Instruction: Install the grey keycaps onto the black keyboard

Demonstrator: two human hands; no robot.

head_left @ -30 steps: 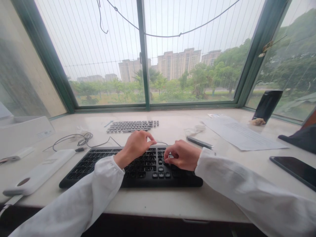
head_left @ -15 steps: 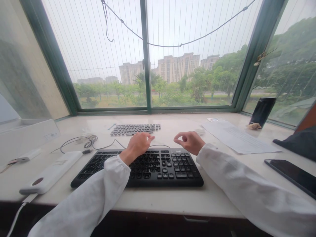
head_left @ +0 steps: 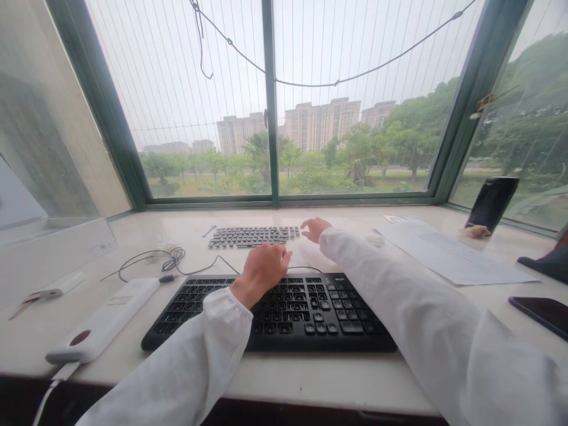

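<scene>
Windowsill (head_left: 355,219): right hand (head_left: 316,229) half-open beside keycaps (head_left: 252,238)

Keycaps (head_left: 249,236) lie in rows beyond the partly capped black keyboard (head_left: 288,315).

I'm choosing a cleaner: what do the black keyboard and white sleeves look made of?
Keyboard: probably plastic, dull black, judging by its smooth, moulded-looking front edge. Sleeves: probably thin fabric, white and matte, judging by soft creases and gathered cuffs; exact fibre unclear.
</scene>
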